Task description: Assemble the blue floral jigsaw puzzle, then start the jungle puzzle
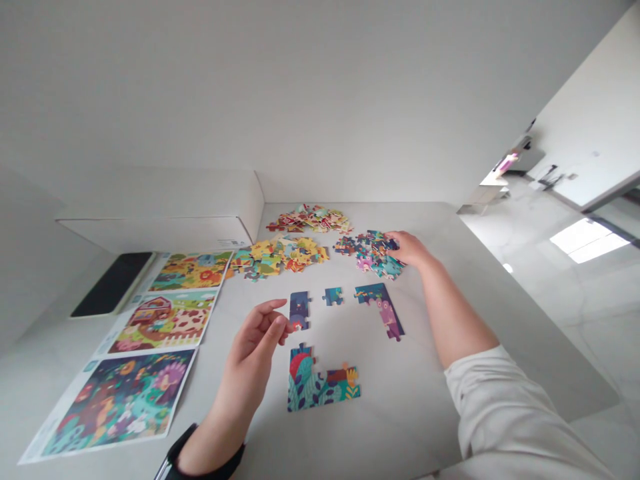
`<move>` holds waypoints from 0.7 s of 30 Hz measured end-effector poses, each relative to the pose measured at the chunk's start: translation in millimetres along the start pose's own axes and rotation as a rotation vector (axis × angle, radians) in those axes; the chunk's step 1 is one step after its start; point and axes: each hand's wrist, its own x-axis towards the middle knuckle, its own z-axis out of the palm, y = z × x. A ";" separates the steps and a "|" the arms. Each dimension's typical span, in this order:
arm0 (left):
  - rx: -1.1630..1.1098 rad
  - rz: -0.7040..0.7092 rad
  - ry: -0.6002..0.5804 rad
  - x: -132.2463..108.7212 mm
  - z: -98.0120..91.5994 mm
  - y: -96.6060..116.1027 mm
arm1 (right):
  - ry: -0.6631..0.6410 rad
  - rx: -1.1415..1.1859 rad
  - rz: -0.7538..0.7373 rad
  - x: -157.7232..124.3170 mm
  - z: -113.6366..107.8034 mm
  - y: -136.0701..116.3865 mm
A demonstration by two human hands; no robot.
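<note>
Hands at work over jigsaw pieces on a pale table (400,413). The right hand (407,248) reaches into a pile of dark blue pieces (373,261); its fingertips are partly hidden among them, so whether they grip one cannot be told. The left hand (257,333) has loosely curled fingers, thumb and forefinger apart, beside a purple section (300,308), perhaps to steady it; contact is unclear.

Below that section lies a leafy corner (320,387); to its right, a single blue piece (333,297) and then a corner with a pink creature (384,308). They stand apart, seemingly set out roughly where each belongs in a frame. Yellow pieces (295,253) and red pieces (310,219) lie farther back, probably sorted by colour to avoid mixing. At left, three printed pictures overlap; the dark forest picture (123,400) is nearest, likely for easy comparison.
</note>
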 end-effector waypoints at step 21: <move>-0.149 -0.062 -0.053 3.8 5.6 11.2 | -0.015 0.012 0.034 73.4 -2.7 -25.5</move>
